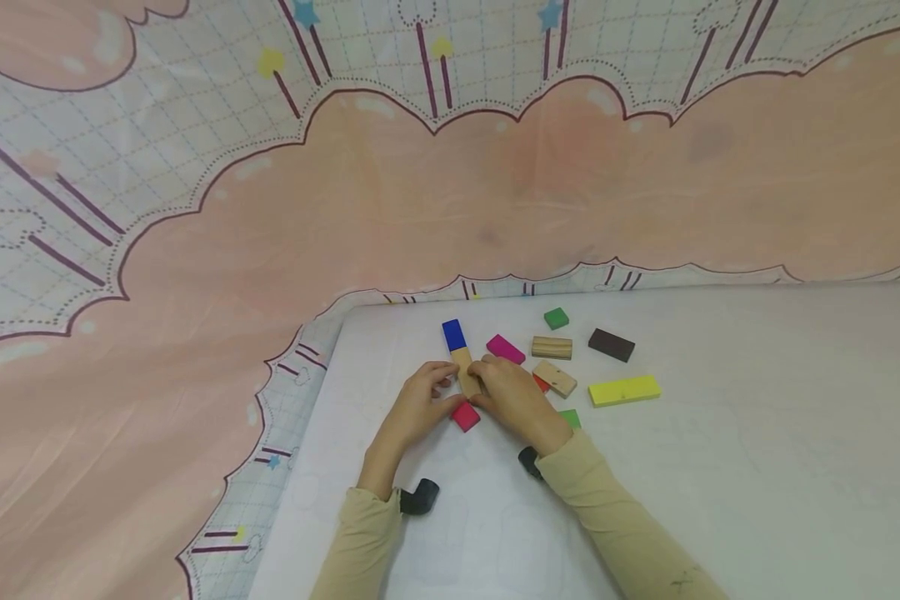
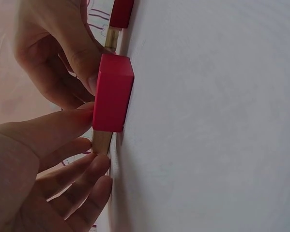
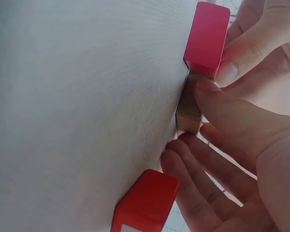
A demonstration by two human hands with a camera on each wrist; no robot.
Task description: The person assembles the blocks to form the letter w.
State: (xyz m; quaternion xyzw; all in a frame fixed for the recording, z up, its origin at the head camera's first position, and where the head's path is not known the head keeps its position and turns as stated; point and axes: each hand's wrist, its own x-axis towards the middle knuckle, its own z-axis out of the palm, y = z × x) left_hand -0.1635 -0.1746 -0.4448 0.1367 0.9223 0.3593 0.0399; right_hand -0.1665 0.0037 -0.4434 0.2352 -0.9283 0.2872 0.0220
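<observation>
In the head view, a blue block [image 1: 454, 334], a plain wooden block [image 1: 464, 363] and a pinkish-red block [image 1: 465, 416] lie in a slanting line on the white table. My left hand [image 1: 422, 402] is at the left side of this line, its thumb touching the pinkish-red block [image 2: 113, 94] in the left wrist view and its other fingers loosely bent beside the wood. From the right side, my right hand [image 1: 516, 398] rests its thumb against the wooden block [image 3: 189, 101], with its fingers spread along the same side. The fingers partly hide the wood.
Right of the hands lie a magenta block [image 1: 506, 349], a striped wooden block [image 1: 552, 347], a tan block [image 1: 555, 378], a dark block [image 1: 611, 345], a long yellow block [image 1: 624, 391] and a green block [image 1: 557, 318]. A red block [image 3: 147, 200] and light-green block [image 1: 571, 417] are near the right hand.
</observation>
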